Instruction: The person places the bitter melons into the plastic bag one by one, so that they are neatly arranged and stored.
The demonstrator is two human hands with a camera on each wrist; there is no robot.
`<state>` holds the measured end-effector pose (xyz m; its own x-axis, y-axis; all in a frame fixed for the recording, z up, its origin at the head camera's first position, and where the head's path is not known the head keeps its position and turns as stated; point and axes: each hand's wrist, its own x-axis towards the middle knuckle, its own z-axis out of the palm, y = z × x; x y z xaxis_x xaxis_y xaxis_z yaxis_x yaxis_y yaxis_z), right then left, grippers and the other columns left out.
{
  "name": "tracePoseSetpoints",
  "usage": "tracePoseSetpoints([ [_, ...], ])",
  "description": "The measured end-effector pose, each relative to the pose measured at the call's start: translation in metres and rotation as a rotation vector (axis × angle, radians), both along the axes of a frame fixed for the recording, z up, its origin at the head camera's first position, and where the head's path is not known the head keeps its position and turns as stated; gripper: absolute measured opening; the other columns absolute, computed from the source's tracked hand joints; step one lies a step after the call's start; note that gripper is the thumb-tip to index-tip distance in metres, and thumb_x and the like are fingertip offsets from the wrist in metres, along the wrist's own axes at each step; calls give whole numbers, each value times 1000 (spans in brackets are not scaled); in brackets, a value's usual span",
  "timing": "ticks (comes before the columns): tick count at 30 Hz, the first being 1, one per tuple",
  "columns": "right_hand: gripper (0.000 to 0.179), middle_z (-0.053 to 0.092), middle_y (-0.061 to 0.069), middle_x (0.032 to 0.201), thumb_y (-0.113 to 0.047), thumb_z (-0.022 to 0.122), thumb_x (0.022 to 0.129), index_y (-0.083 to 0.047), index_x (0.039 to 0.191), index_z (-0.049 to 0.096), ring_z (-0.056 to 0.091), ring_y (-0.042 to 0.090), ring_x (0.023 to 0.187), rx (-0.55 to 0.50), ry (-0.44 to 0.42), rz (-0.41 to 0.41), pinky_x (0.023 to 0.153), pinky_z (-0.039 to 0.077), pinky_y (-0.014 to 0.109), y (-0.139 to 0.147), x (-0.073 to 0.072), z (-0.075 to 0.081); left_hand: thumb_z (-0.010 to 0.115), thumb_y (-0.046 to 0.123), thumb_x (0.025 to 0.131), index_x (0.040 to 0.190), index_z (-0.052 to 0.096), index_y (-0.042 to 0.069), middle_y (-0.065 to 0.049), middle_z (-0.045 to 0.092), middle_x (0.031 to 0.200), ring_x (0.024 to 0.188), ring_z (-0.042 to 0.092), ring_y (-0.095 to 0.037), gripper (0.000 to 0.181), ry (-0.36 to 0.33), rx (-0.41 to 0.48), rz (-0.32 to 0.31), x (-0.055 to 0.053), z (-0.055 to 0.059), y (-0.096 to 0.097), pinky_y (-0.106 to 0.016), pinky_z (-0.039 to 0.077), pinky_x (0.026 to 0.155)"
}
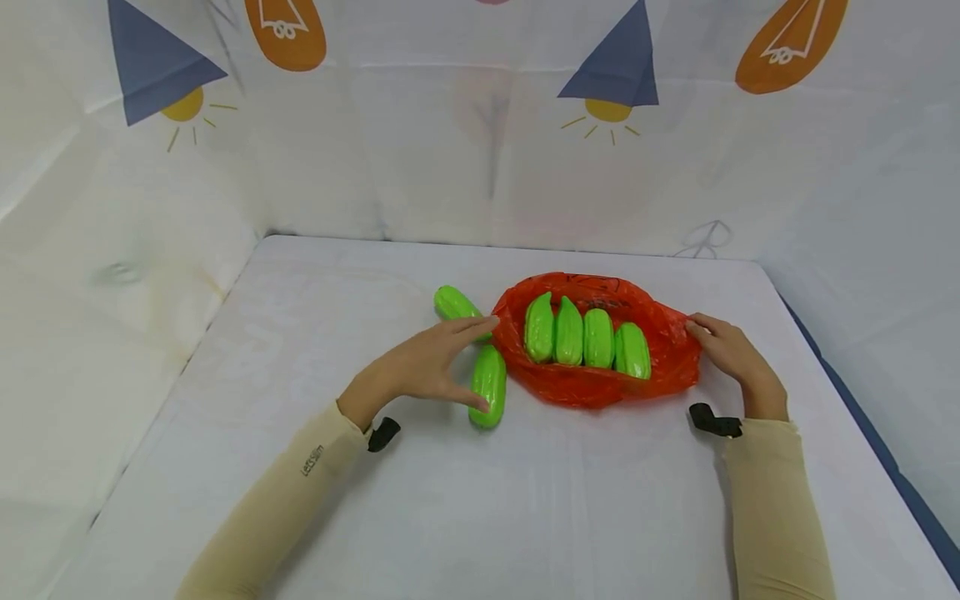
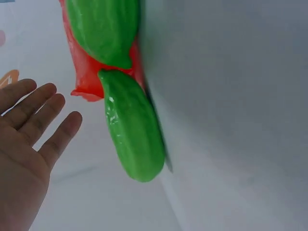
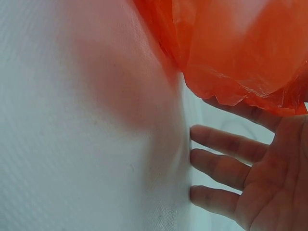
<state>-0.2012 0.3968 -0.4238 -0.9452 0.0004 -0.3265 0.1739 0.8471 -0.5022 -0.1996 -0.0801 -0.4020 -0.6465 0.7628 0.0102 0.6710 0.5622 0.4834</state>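
A red plastic bag (image 1: 585, 390) lies with its mouth spread, and several glossy green ridged gourds (image 1: 598, 337) stand side by side in it. Two more lie outside at its left: a far gourd (image 1: 454, 302), partly covered by my left hand (image 1: 420, 362), and a near gourd (image 1: 489, 379). That hand hovers with fingers extended and thumb spread, its thumb tip overlapping the near gourd in the head view; in the left wrist view its fingers hold nothing. At the bag's right end, my right hand (image 1: 731, 354) pinches the edge, the other fingers (image 3: 226, 142) stretched out below.
The white-covered table (image 1: 420, 517) meets a patterned cloth wall (image 1: 420, 167) at the back. More white cloth hangs at both sides. A black strap (image 1: 384, 434) sits at the left wrist, and a black mount (image 1: 712, 421) at the right.
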Motion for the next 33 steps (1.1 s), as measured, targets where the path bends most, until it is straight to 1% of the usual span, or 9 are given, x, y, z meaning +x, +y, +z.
tracePoseSetpoints([
  [2,70,30,35,149,-48,23,105,6,149,30,26,53,136,0,2,1,106,28,72,0,0,0,77,70,67,157,24,15,0,28,160,147,30,-22,118,-2,3,-2,3,-5,-2,-44,32,118],
  [5,69,30,35,149,-48,23,105,6,149,30,26,54,136,-5,4,-3,106,28,72,0,0,0,81,65,65,157,24,13,0,26,161,148,28,-21,120,-23,7,-9,6,-12,-5,-44,31,118],
  [9,70,30,35,150,-48,23,105,6,149,30,26,54,136,-6,7,-5,105,28,72,0,0,-1,85,62,62,157,20,11,-4,21,163,149,24,-23,126,-54,-9,-36,10,-20,-9,-44,30,119],
  [13,71,30,34,150,-49,24,104,5,149,30,26,53,136,-5,6,-7,105,29,72,0,0,-2,86,61,61,157,18,8,-5,19,164,150,22,-25,129,-67,-40,-56,14,-26,-11,-45,29,119],
  [20,73,29,34,150,-51,23,104,5,149,28,25,54,136,-6,-4,-14,105,29,72,1,2,-2,87,59,60,157,16,7,-6,16,164,150,21,-24,131,-75,-64,-88,15,-29,-11,-44,28,119],
  [24,74,28,35,151,-52,23,103,5,150,26,24,54,136,-13,-10,-18,105,28,72,1,2,-2,87,60,60,158,13,9,-5,14,165,151,20,-23,133,-78,-78,-87,15,-30,-11,-45,29,119],
  [27,73,30,34,150,-51,23,104,5,149,29,25,54,136,-9,1,-13,106,28,72,0,0,-3,87,59,60,158,12,11,-3,12,165,151,20,-23,133,-81,-78,-82,15,-31,-11,-46,30,118],
  [33,67,35,33,147,-46,24,105,5,146,34,30,52,134,1,36,2,106,29,72,0,0,-4,87,58,61,158,11,11,-2,10,166,151,19,-23,132,-87,-80,-96,16,-31,-10,-46,29,119],
])
